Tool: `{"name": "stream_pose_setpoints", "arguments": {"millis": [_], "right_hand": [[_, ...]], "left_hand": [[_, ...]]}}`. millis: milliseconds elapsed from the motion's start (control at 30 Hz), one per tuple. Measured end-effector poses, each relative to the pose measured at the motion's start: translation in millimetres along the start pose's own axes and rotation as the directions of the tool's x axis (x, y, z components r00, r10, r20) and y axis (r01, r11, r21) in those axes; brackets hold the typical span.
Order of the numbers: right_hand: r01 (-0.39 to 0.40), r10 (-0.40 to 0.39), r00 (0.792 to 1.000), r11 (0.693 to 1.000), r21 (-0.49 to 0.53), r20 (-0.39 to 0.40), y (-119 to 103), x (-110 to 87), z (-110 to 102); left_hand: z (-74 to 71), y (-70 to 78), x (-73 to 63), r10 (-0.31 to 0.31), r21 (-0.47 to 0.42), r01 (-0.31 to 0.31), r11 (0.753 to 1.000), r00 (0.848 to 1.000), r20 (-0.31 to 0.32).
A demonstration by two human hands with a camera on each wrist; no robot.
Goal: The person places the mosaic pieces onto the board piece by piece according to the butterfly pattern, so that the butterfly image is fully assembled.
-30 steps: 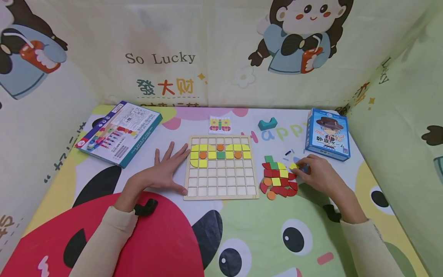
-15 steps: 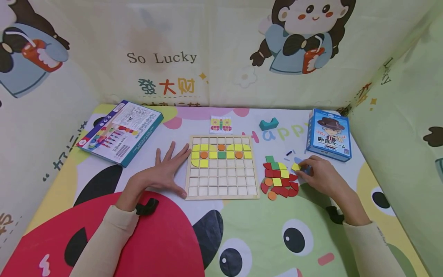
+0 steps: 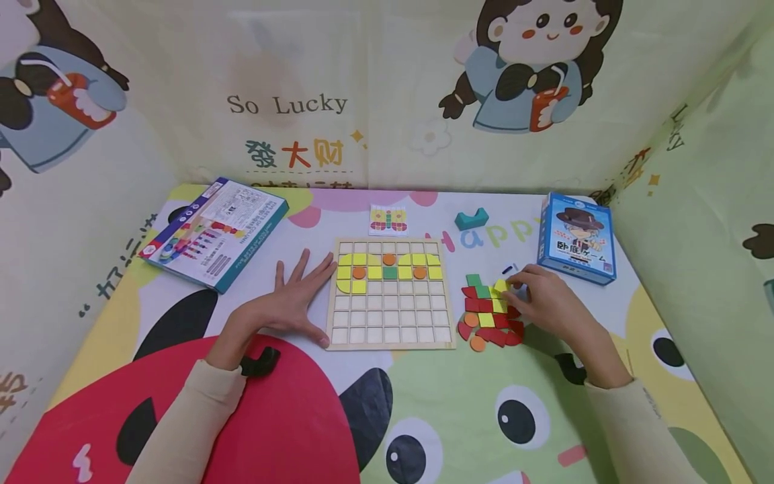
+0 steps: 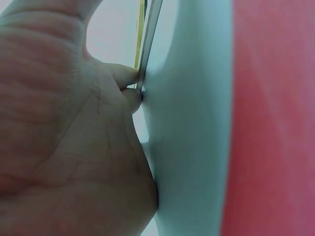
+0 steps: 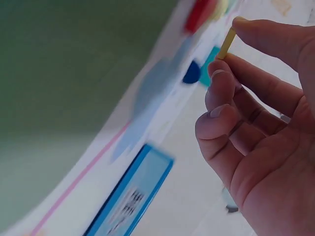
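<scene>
A wooden grid board (image 3: pixel 392 316) lies mid-table, its upper rows partly filled with yellow tiles, a green square and orange discs. My left hand (image 3: pixel 279 310) rests spread at its left side, fingertips and thumb touching the edge; in the left wrist view the palm (image 4: pixel 74 128) covers much of the frame. Between thumb and fingertips my right hand (image 3: pixel 547 301) pinches a thin yellow tile (image 5: pixel 226 43), seen edge-on in the right wrist view. That hand is over the right side of a pile of red, green, yellow and orange tiles (image 3: pixel 484 306), hiding part of it.
A butterfly pattern card (image 3: pixel 388 220) lies behind the board. Beyond the pile sits a teal notched block (image 3: pixel 471 219). A flat game box (image 3: pixel 214 232) is at the back left, and a blue box (image 3: pixel 576 238) stands at the back right.
My right hand has moved slightly left with the yellow tile, from beside the pile to over its upper right. The left hand stays against the board.
</scene>
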State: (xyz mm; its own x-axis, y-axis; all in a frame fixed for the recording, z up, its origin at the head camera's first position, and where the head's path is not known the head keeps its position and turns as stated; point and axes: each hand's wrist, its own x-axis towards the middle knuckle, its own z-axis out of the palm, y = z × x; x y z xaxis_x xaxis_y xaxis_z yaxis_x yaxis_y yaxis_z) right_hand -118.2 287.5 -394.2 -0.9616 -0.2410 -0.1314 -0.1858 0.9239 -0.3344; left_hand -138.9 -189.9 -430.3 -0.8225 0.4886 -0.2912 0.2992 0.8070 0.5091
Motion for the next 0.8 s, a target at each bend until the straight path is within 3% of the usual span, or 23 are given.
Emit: {"name": "stream_pose_setpoints", "arguments": {"millis": [333,800], "right_hand": [[0.135,-0.135,0.991,0.991,-0.025,-0.007,-62,23.5,13],[0.297,-0.297,0.955,0.954,-0.05,0.002,-133,56.1,37]], "left_hand": [[0.3,0.2,-1.1,-0.003,-0.003,0.003,1.0,1.0,0.001],[-1.7,-0.1,-1.3,-0.011,-0.01,0.011,1.0,1.0,0.015]]}}
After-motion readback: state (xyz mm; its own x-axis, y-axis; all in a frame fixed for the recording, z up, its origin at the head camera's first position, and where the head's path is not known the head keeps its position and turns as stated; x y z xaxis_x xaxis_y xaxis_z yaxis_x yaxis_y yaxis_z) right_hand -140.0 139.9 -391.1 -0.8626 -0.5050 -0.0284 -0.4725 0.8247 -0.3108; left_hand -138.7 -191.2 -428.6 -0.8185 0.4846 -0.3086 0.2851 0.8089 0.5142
